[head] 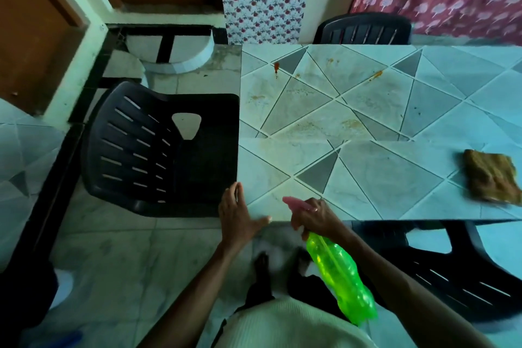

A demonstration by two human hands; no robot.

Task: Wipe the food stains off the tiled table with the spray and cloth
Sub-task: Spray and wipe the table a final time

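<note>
My right hand (pixel 313 217) is clamped round the neck of the green spray bottle (pixel 341 277). I cannot tell whether a finger is on the trigger. The bottle's long axis runs from its base near my body up and leftward to the pink nozzle (pixel 296 202), which sits just over the near corner of the tiled worktop (pixel 381 167).

The food stains lie ahead of that nozzle, well apart from it: a red blob (pixel 276 66) near the far left edge, an orange streak (pixel 377 75) further right, and yellowish smears (pixel 350 123) between. I judge the spray must be carried forward first.

My left hand (pixel 237 217) rests flat on the corner, fingers spread. The brown cloth (pixel 491 178) lies far to the right, nearer my occupied right hand.
</note>
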